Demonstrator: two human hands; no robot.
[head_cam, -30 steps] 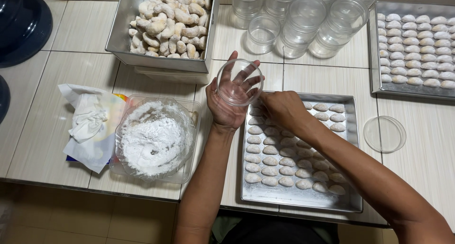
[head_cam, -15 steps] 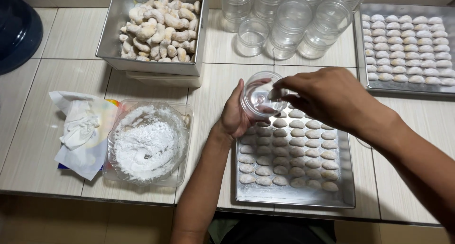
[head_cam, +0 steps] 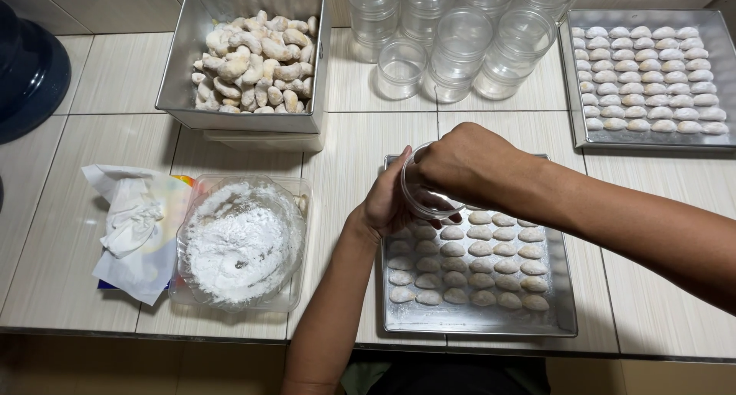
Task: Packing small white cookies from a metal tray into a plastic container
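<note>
From the head view I see my left hand [head_cam: 387, 203] cupped around the side of a small clear plastic jar [head_cam: 425, 199], fingers curled on its wall so that it is tilted above the near metal tray [head_cam: 563, 303]. My right hand [head_cam: 460, 161] sits over the jar's mouth, fingers bunched and reaching inside; whether they pinch anything I cannot tell, since the hand hides the opening. The jar hangs just over the top rows of the sugared crescent cookies [head_cam: 475, 264] lined up in that tray.

I judge the jar to be light, thin-walled and a bit slick, so a wrap around its wall suits it better than a pinch at the rim. The cookies look crumbly and powder-coated, best taken gently by their sides.

To the left stands a clear bowl of white powder [head_cam: 241, 241] beside a crumpled white cloth [head_cam: 130, 218]. Further back is a deep metal pan of bare crescent cookies [head_cam: 253, 57], a cluster of empty clear jars [head_cam: 460, 34], and at the far right a second tray of sugared cookies [head_cam: 652, 73]
</note>
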